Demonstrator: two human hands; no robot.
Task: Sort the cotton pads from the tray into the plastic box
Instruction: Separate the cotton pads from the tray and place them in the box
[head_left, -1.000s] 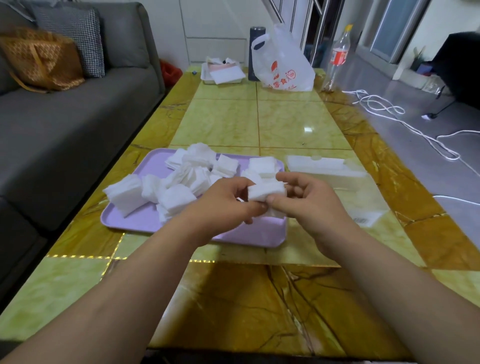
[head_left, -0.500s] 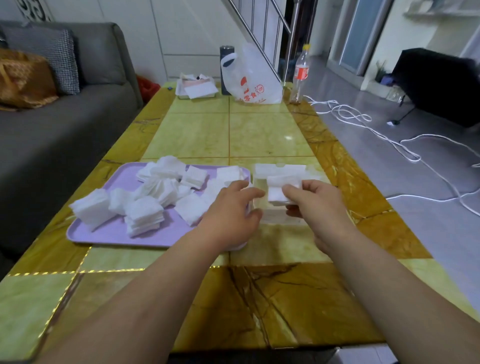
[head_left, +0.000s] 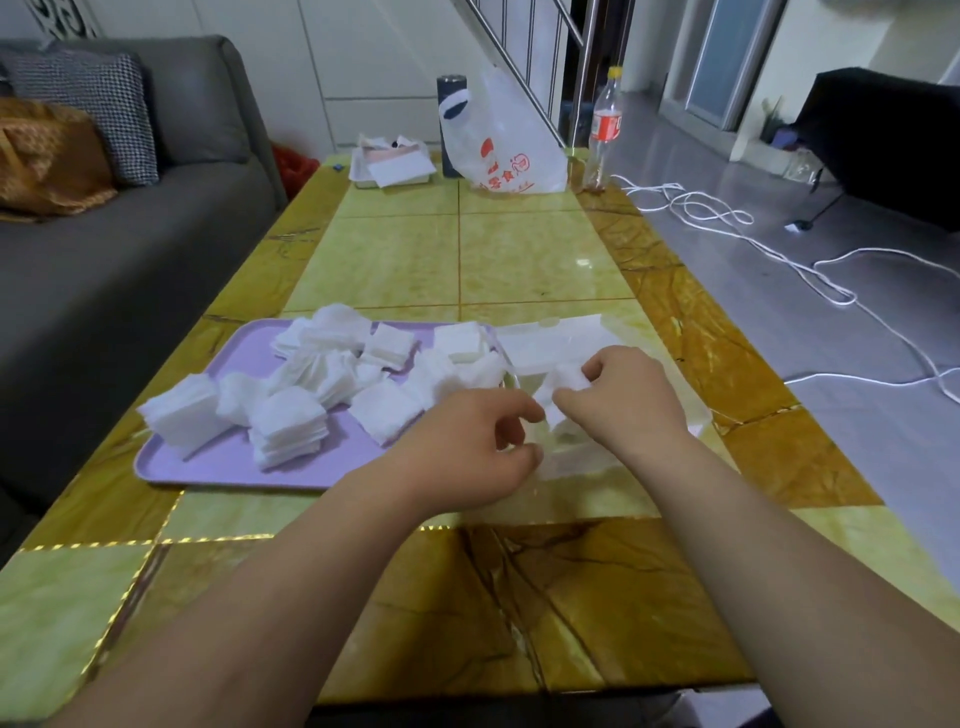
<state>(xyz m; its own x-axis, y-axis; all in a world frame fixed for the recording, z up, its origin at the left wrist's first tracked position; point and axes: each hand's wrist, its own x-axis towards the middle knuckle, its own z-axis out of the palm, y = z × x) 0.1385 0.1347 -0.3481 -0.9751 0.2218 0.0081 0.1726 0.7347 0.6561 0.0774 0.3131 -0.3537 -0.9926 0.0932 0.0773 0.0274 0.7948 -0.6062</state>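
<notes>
White square cotton pads (head_left: 569, 375) | right grip (head_left: 626, 402) pinching them | left grip (head_left: 457, 452) curled, hold unclear

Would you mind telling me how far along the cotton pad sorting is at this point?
Early. A few pads already lie in the plastic box. The right hand holds a small stack over it, the left hand alongside. Most sit in heaps on the purple tray.

Your right grip (head_left: 628, 405) pinches a white cotton pad (head_left: 569, 376) above the clear plastic box (head_left: 582, 462), which sits on the bench (head_left: 519, 260) just right of the lilac tray (head_left: 234, 457). Your left grip (head_left: 462, 452), fingers curled, is at the tray's near right corner. Loose pad stacks (head_left: 332, 374) are heaped across the tray.
</notes>
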